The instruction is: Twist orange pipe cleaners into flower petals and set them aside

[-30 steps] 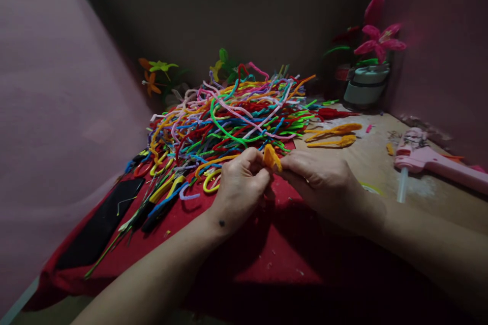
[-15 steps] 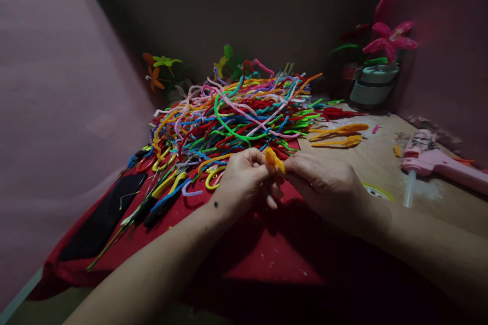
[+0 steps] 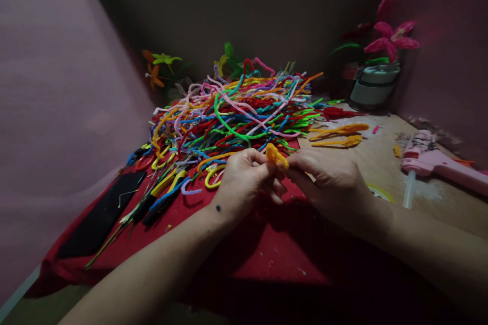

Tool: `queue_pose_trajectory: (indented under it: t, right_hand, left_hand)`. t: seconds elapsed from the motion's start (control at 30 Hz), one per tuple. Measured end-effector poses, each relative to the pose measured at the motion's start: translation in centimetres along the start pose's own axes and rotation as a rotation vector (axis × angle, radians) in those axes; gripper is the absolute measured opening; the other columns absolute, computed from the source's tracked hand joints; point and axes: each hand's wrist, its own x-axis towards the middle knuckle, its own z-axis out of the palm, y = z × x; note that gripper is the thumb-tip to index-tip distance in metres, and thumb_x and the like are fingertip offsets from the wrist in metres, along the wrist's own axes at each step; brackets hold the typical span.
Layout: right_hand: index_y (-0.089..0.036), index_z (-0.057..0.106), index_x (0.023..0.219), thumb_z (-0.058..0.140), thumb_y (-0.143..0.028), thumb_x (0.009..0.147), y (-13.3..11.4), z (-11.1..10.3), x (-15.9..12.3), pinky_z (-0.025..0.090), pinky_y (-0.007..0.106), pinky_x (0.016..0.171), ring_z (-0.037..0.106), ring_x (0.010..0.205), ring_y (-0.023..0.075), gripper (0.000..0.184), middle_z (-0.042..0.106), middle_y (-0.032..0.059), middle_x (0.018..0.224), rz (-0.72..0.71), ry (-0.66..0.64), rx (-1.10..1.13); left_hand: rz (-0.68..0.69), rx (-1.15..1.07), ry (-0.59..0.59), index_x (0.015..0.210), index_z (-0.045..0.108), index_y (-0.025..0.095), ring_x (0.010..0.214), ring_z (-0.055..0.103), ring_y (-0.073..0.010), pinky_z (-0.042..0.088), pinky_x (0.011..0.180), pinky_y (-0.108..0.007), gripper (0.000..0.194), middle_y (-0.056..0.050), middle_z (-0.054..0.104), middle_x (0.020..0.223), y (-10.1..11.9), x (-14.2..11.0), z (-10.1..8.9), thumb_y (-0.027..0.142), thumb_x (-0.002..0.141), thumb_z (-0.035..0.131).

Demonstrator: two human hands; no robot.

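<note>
Since a second ago, the lower fingers of our left hand (image 3: 244,180) have uncurled; its thumb and forefinger pinch a fuzzy orange piece (image 3: 276,157), which we hold up over the red cloth (image 3: 267,254). Our right hand (image 3: 330,177) pinches the piece's right end. Farther right, two orange stems (image 3: 348,129) lie on the surface (image 3: 387,134), then a pink glue gun (image 3: 438,163).
</note>
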Motion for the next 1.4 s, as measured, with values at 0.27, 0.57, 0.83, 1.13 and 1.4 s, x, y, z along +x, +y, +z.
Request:
queue_pose_trajectory:
  t: [0.27, 0.57, 0.83, 1.13, 1.4]
  right_hand:
    - [-0.019, 0.062, 0.072, 0.051, -0.016, 0.08, -0.1, -0.2, 0.2, 0.039, 0.026, 0.057, 0.053, 0.057, 0.0135, 0.014, 0.061, 0.0014, 0.064, 0.368, -0.032, 0.239]
    - [-0.018, 0.06, 0.059, 0.052, -0.016, 0.078, 0.1, -0.6, 1.0, 0.04, 0.026, 0.059, 0.052, 0.059, 0.0139, 0.02, 0.058, 0.0003, 0.057, 0.493, -0.095, 0.346]
    - [-0.015, 0.063, 0.085, 0.061, -0.022, 0.073, 0.5, -0.5, 1.4, 0.043, 0.024, 0.06, 0.058, 0.068, 0.0145, 0.014, 0.064, 0.0022, 0.078, 0.57, -0.11, 0.586]
    - [-0.015, 0.066, 0.063, 0.062, -0.035, 0.073, 0.8, -1.5, 1.9, 0.04, 0.025, 0.053, 0.053, 0.056, 0.0126, 0.023, 0.063, 0.003, 0.061, 0.77, -0.055, 0.719]
    - [-0.017, 0.062, 0.057, 0.063, -0.046, 0.07, 1.0, -1.4, 1.7, 0.034, 0.027, 0.049, 0.047, 0.051, 0.0122, 0.032, 0.059, 0.0033, 0.059, 0.821, 0.021, 0.85]
  left_hand:
    - [0.047, 0.034, -0.147, 0.088, 0.056, 0.013, 0.048, 0.062, -0.0136, 0.053, 0.046, -0.026, 0.016, -0.001, 0.063, 0.064, 0.5, -0.2, 0.1, 0.015, 0.072, 0.057]
    - [0.034, 0.139, -0.159, 0.095, 0.062, 0.01, 0.045, 0.062, -0.015, 0.051, 0.046, -0.024, 0.024, -0.003, 0.064, 0.054, 0.3, -0.1, -0.1, 0.015, 0.079, 0.045]
    - [-0.053, 0.272, -0.11, 0.077, 0.057, 0.011, 0.037, 0.056, -0.0117, 0.045, 0.039, -0.02, 0.011, -0.003, 0.063, 0.051, 0.4, 0.1, 0.1, 0.012, 0.077, 0.046]
    - [0.014, 0.408, -0.121, 0.074, 0.059, 0.015, 0.04, 0.053, -0.0099, 0.042, 0.039, -0.018, 0.007, 0.003, 0.055, 0.05, 0.2, -0.1, 0.1, 0.022, 0.074, 0.056]
    - [0.357, 0.914, -0.171, 0.06, 0.053, 0.015, 0.05, 0.045, -0.0059, 0.034, 0.05, -0.016, 0.014, 0.005, 0.051, 0.055, 0.7, 0.0, -0.8, 0.011, 0.074, 0.051]
